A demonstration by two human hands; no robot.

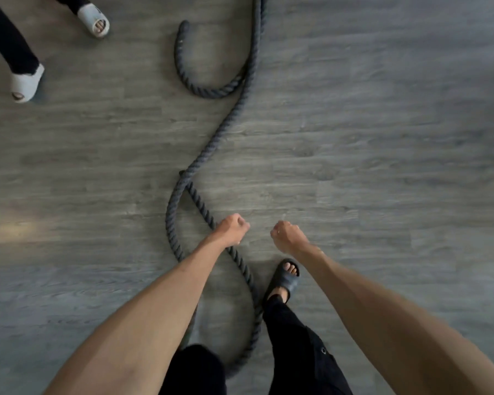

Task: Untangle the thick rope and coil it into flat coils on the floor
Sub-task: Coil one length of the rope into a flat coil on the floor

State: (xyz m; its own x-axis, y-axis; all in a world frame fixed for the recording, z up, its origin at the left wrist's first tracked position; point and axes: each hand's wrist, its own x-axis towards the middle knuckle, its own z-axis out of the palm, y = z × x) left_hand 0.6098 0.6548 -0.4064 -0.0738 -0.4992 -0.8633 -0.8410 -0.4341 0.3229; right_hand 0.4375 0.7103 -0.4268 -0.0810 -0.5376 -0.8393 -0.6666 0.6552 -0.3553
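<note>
A thick dark rope (211, 143) lies on the grey wood-grain floor (382, 138). It comes in at 12 o'clock and snakes down through the middle. It crosses itself just left of centre and bends toward 6 o'clock. A hooked side loop near 12 o'clock finishes in a free end (184, 24). Both bare arms reach in from 6 o'clock. The left hand (231, 230) is curled into a fist directly over a rope strand; it seems to hold nothing, though the strand is hidden beneath it. The right hand (287, 236), also a fist, is just beside it at its 3 o'clock, clear of the rope. A black slipper (285, 277) stands beside the lowest bend. Two white slippers (93, 21) stand at 10 o'clock.
</note>
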